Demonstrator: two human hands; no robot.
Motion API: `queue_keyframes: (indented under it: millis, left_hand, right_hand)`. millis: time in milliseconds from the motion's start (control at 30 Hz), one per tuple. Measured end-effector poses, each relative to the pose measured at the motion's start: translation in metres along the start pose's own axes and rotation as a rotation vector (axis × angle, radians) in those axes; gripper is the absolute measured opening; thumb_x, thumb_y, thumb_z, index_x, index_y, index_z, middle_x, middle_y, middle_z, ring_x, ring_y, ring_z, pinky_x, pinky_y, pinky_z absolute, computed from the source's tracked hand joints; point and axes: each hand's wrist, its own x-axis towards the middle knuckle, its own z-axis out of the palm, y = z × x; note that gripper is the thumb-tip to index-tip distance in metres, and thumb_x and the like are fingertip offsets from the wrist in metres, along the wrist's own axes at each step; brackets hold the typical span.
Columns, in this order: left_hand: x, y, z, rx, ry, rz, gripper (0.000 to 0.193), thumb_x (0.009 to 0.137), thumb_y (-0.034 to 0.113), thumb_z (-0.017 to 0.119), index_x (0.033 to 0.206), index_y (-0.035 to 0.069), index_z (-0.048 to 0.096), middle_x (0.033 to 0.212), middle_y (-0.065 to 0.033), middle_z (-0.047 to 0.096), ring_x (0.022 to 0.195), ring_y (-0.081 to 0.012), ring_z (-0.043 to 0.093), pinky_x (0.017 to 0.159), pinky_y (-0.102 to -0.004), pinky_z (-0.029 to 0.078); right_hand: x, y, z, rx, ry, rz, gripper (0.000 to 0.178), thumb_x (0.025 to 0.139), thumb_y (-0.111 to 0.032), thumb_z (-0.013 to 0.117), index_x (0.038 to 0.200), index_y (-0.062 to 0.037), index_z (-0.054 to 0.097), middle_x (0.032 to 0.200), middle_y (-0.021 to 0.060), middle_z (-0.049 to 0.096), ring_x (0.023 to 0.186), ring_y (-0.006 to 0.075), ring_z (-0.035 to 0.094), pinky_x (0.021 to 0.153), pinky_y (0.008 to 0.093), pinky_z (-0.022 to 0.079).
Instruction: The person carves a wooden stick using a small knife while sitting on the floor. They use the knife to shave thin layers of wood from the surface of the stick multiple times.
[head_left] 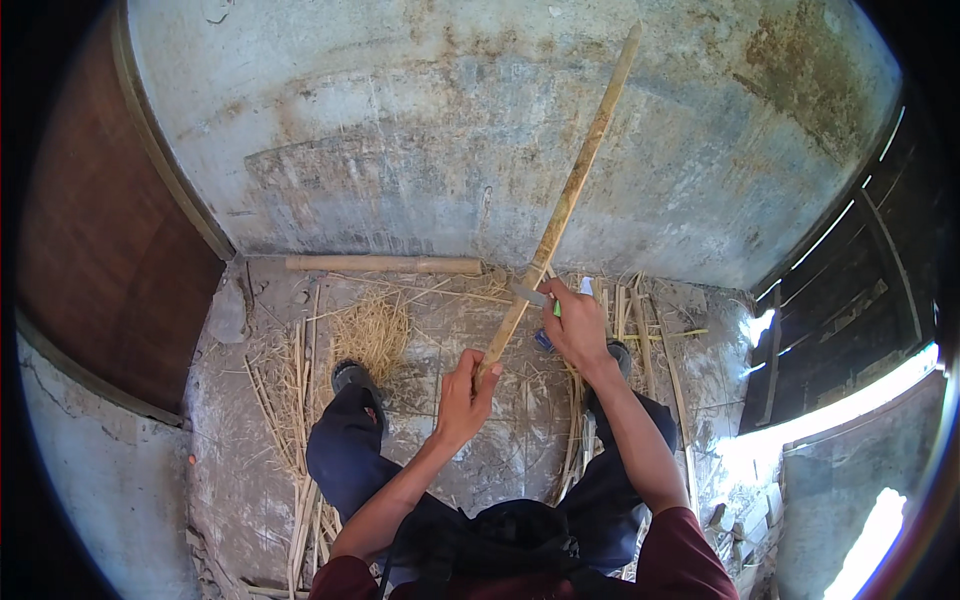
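Observation:
A long split bamboo strip (pixel 573 190) slants up and away from me, its far end reaching in front of the wall. Near its lower end my left hand (pixel 462 405) is closed around it. My right hand (pixel 580 325) grips a knife (pixel 528 294) with a green handle partly hidden by the fingers. The grey blade lies across the strip, touching it above my left hand. Both hands are in front of my body, between my spread knees.
A thick bamboo pole (pixel 385 264) lies along the foot of the stained wall (pixel 400 130). Curly shavings (pixel 370 335) are heaped on the floor. Thin bamboo strips (pixel 300 400) lie at left, with more strips (pixel 640 330) at right. A brown door (pixel 120 220) stands left.

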Motion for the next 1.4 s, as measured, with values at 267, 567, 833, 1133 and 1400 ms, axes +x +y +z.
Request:
queue_keyframes:
  millis: [267,567,833,1133,1400]
  left_hand:
    - [-0.005,0.019,-0.001,0.152,-0.037,0.089,0.019,0.111,0.018,0.061,0.108,0.0,0.053,0.061,-0.0112,0.051,0.05,-0.0189,0.051,0.051,-0.0387,0.038]
    - [-0.008,0.013,0.007,0.196,-0.016,0.123,0.018,0.111,0.016,0.059,0.108,0.0,0.052,0.062,-0.0161,0.052,0.048,-0.027,0.053,0.051,-0.0413,0.04]
    - [-0.006,0.014,0.005,0.211,-0.017,0.146,0.018,0.111,0.015,0.06,0.11,0.0,0.051,0.061,-0.018,0.053,0.049,-0.03,0.054,0.051,-0.0429,0.04]
    - [-0.005,0.019,0.005,0.208,-0.041,0.103,0.019,0.112,0.016,0.058,0.109,0.001,0.049,0.061,-0.0235,0.056,0.052,-0.0455,0.061,0.049,-0.0512,0.041]
    - [-0.002,0.021,0.004,0.189,-0.049,0.054,0.02,0.114,0.019,0.055,0.108,0.001,0.049,0.061,-0.0193,0.052,0.05,-0.0357,0.057,0.051,-0.046,0.039]
  right_hand:
    - [-0.002,0.02,0.0,0.027,0.039,-0.156,0.014,0.088,-0.005,0.067,0.101,-0.0066,0.07,0.09,0.0174,0.073,0.081,0.0402,0.072,0.073,0.0509,0.057]
    - [0.008,0.031,0.005,-0.038,0.1,-0.151,0.024,0.072,-0.001,0.071,0.095,-0.0068,0.069,0.087,0.0145,0.073,0.078,0.0388,0.072,0.07,0.0494,0.056]
    - [0.01,0.034,0.017,-0.089,0.197,-0.127,0.024,0.071,-0.005,0.072,0.094,-0.0085,0.067,0.083,0.0116,0.071,0.073,0.0375,0.071,0.066,0.0493,0.055]
    - [0.014,0.037,0.015,-0.182,0.237,-0.086,0.022,0.071,-0.009,0.073,0.091,-0.009,0.063,0.08,0.0107,0.07,0.071,0.0372,0.07,0.061,0.0476,0.053]
    - [0.017,0.038,0.022,-0.227,0.245,-0.03,0.017,0.074,-0.009,0.071,0.089,-0.0084,0.062,0.077,0.0137,0.069,0.07,0.0395,0.069,0.062,0.0506,0.053]
